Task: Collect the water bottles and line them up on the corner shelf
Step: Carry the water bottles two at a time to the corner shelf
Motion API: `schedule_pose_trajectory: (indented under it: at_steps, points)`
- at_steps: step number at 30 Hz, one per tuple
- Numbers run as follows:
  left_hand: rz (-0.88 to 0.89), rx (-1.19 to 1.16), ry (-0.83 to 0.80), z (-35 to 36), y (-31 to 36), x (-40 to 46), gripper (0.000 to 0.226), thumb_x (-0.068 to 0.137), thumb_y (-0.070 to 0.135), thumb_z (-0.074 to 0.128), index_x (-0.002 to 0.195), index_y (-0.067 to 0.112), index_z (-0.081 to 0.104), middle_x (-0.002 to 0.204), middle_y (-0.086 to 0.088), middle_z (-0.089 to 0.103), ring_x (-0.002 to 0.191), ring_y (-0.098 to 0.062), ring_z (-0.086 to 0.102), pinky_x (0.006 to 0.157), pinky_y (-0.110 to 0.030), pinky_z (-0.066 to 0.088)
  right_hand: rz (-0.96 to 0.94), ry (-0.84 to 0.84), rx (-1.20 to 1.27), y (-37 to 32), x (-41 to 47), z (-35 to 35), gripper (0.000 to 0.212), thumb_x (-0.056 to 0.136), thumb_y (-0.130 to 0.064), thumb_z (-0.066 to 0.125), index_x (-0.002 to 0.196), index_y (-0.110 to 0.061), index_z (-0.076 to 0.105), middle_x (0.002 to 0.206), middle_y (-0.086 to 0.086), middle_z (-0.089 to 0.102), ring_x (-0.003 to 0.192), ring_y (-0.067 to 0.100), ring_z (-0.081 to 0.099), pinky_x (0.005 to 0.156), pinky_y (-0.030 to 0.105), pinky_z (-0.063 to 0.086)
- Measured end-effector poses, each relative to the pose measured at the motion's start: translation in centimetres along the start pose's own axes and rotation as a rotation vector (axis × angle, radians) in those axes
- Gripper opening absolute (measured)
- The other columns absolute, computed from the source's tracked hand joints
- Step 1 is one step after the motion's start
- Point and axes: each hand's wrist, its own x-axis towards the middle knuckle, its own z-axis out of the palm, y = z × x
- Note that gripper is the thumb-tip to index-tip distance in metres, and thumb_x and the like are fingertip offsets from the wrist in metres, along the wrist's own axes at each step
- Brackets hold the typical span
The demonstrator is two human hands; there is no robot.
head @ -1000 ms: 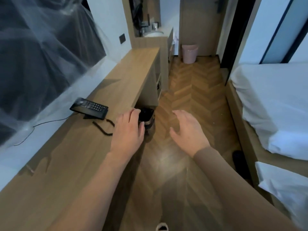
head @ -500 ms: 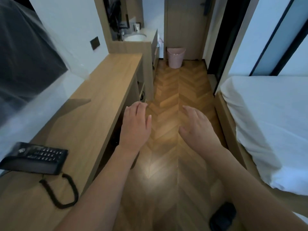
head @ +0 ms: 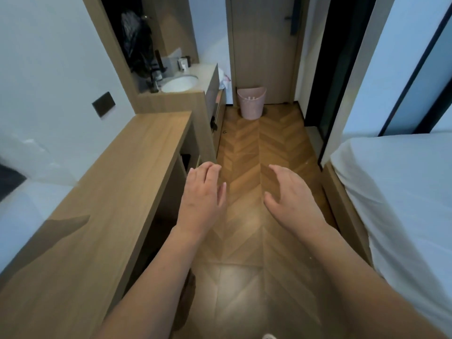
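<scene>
No water bottle and no corner shelf show clearly in the head view. My left hand (head: pixel 204 194) hangs palm down over the floor beside the end of the wooden desk (head: pixel 127 182), fingers relaxed and holding nothing. My right hand (head: pixel 289 199) is level with it over the herringbone floor (head: pixel 259 148), fingers loosely spread and empty. Both forearms reach forward from the bottom of the frame.
A sink counter (head: pixel 181 83) with small toiletries stands beyond the desk on the left. A pink waste bin (head: pixel 251 102) sits by the closed door (head: pixel 264 45) at the corridor's end. A bed with white sheets (head: pixel 396 192) fills the right side.
The view has advanced along the corridor toward the door. The black telephone on the desk has dropped out of view behind. Both hands stay empty and held forward.
</scene>
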Motion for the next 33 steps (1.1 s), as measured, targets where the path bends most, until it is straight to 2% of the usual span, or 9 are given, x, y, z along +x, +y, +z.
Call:
schedule_pose_trajectory:
  at_steps: [10,19,24,30,33]
  points:
    - [-0.086,-0.034,-0.025,11.5,-4.1,21.3,0.039,0.096,0.032,0.055,0.132,0.018,0.053,0.136,0.0,0.053,0.13,-0.016,0.046,0.119,-0.039,0.028,-0.005,-0.005,-0.014,6.9,23.6,3.2,0.06,0.091,-0.026,0.06,0.147,-0.016,0.037,0.147,0.002,0.045,0.136,0.016,0.04,0.116,0.033,0.03]
    - [-0.037,-0.074,-0.023,22.1,-9.9,44.7,0.04,0.096,0.031,0.055,0.134,0.016,0.051,0.137,-0.003,0.052,0.132,-0.018,0.044,0.119,-0.041,0.028,0.053,0.011,-0.043,13.1,46.7,5.6,0.061,0.093,-0.029,0.06,0.148,-0.021,0.035,0.148,-0.001,0.043,0.137,0.013,0.038,0.114,0.031,0.027]
    - [0.042,-0.112,-0.073,28.9,-10.3,55.5,0.039,0.097,0.031,0.053,0.133,0.015,0.051,0.134,-0.003,0.052,0.128,-0.018,0.046,0.113,-0.044,0.036,0.13,0.002,-0.037,18.3,56.9,6.9,0.061,0.092,-0.03,0.06,0.147,-0.02,0.036,0.146,-0.001,0.045,0.136,0.013,0.039,0.114,0.03,0.027]
    - [0.069,-0.132,-0.115,38.5,-11.7,69.7,0.042,0.096,0.03,0.057,0.135,0.015,0.05,0.137,-0.002,0.05,0.126,-0.017,0.047,0.108,-0.032,0.039,0.144,0.016,-0.021,26.1,72.2,8.9,0.062,0.092,-0.031,0.059,0.148,-0.021,0.034,0.147,0.0,0.043,0.136,0.015,0.038,0.116,0.035,0.03]
    - [0.027,-0.114,-0.133,41.7,-12.9,77.8,0.043,0.096,0.031,0.055,0.136,0.016,0.048,0.14,-0.002,0.047,0.128,-0.019,0.045,0.107,-0.032,0.038,0.144,0.0,-0.005,29.3,80.9,8.3,0.062,0.093,-0.031,0.058,0.149,-0.022,0.032,0.149,0.0,0.041,0.138,0.016,0.037,0.117,0.036,0.029]
